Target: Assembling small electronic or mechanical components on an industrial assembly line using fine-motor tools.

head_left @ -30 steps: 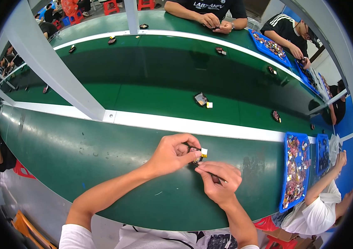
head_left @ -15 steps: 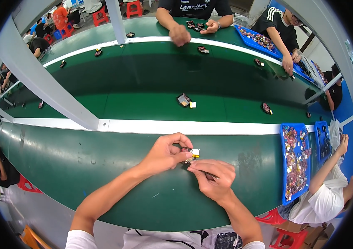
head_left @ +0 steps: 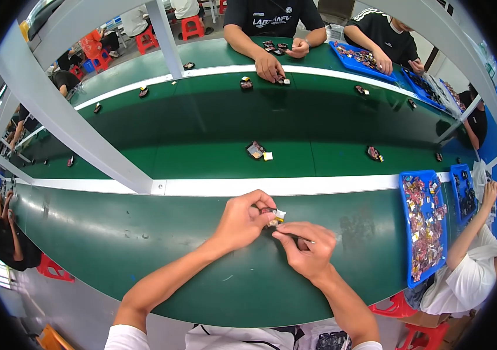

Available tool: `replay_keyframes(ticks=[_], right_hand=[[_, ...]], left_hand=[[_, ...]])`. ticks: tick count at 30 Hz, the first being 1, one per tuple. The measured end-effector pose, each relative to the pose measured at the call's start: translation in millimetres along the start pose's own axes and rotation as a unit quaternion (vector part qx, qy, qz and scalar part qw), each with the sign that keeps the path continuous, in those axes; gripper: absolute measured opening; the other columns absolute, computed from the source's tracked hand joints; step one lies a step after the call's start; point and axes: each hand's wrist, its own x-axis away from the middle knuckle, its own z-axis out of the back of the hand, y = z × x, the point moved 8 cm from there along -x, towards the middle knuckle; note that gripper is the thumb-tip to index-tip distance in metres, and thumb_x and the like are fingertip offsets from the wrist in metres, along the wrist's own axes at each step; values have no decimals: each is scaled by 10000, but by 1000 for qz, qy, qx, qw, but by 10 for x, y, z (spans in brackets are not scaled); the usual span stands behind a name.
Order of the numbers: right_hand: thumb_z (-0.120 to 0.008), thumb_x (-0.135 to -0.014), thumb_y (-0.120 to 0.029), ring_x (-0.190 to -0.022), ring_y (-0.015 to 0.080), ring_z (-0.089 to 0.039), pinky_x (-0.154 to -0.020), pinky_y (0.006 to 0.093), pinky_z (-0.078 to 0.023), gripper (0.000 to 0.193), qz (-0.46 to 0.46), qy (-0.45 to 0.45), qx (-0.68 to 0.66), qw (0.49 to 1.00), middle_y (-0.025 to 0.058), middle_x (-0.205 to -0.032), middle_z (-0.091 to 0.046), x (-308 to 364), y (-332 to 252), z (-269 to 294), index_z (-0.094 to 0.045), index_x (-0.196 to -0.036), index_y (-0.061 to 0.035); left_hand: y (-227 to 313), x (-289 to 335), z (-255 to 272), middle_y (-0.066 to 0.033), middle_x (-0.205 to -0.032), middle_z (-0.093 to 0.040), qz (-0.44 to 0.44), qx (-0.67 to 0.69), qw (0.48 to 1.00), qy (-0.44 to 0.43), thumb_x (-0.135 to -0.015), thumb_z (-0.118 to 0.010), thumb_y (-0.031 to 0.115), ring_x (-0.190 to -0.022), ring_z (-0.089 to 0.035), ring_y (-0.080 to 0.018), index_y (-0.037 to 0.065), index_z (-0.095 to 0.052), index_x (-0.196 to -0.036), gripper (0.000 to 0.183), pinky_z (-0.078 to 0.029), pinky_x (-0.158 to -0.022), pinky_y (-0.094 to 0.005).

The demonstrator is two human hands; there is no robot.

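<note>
Over the green work table point(head_left: 201, 280), my left hand point(head_left: 239, 224) pinches a small dark electronic assembly point(head_left: 270, 216) with a white and yellow piece sticking out at its right. My fingers hide part of it. My right hand point(head_left: 311, 251) is closed on a thin dark stick-like tool point(head_left: 305, 240). The tool's inner end is at the lower edge of the assembly, by the right fingertips; whether it touches cannot be made out.
A blue tray point(head_left: 405, 233) of small colourful parts lies at right, beside a smaller blue tray point(head_left: 473, 205) of dark parts. Past a white rail point(head_left: 271, 186), a green belt carries spaced assemblies point(head_left: 256, 150). A grey post point(head_left: 73, 111) slants at left. Co-workers sit opposite and at both sides.
The view has shifted slightly. Both my hands keep their hold, close together. Opposite, a co-worker's hand has come down onto an assembly by the belt; another co-worker's hand has gone from belt to tray.
</note>
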Motion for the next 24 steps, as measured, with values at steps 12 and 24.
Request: replay_keyframes(ticks=[12,24], right_hand=[[-847,-719,30,-471,105,-535,-402,244,-354,208,14,65,-6,998,64,-863,-771,1,51,155,-744,-872,-65],[-846,-725,7,-459,103,-519,-393,245,-331,184,12,66,10,998,50,-838,-763,54,134,191,-737,-851,-69]], left_hand=[[-289,-890,1975,-177,-905,-694,43,-193,935,296,-930,-695,117,-543,-662,-214,-68,-671,-1019,206,-501,-440,-331],[-102,-1513,1065,-62,-738,-701,153,-277,948,34,-903,-750,326,-544,-623,-128,0,-742,-882,328,-473,-501,-290]])
